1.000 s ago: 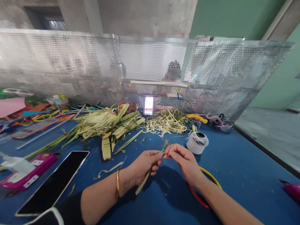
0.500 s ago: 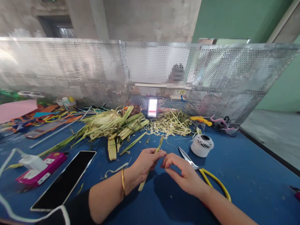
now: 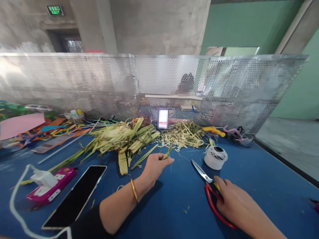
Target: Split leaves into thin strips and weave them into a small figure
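Observation:
My left hand point(image 3: 154, 167), with a gold bangle at the wrist, pinches a short green plant strip point(image 3: 167, 152) whose tip points up and away. A thin white thread hangs from it. At the right, my right hand point(image 3: 230, 199) has its fingers curled round the yellow handle of a pair of scissors point(image 3: 204, 176). The red handle and slim metal blades lie on the blue table, blades pointing toward the back. Just behind them stands a spool of white thread point(image 3: 215, 158), with a loose end trailing left. Part of the yellow handle is hidden under my fingers.
A heap of long plant leaves point(image 3: 122, 136) and a pile of trimmed scraps point(image 3: 185, 134) lie behind my hands. Left are a black phone point(image 3: 77, 196) and a magenta power strip point(image 3: 53, 186) with a white cable. A yellow-handled tool point(image 3: 214, 131) lies before the perforated metal screen point(image 3: 99, 83).
My right hand has left the plant strip, moved right and taken hold of the scissors' handle. My left hand still pinches the strip. The camera view has tilted up slightly.

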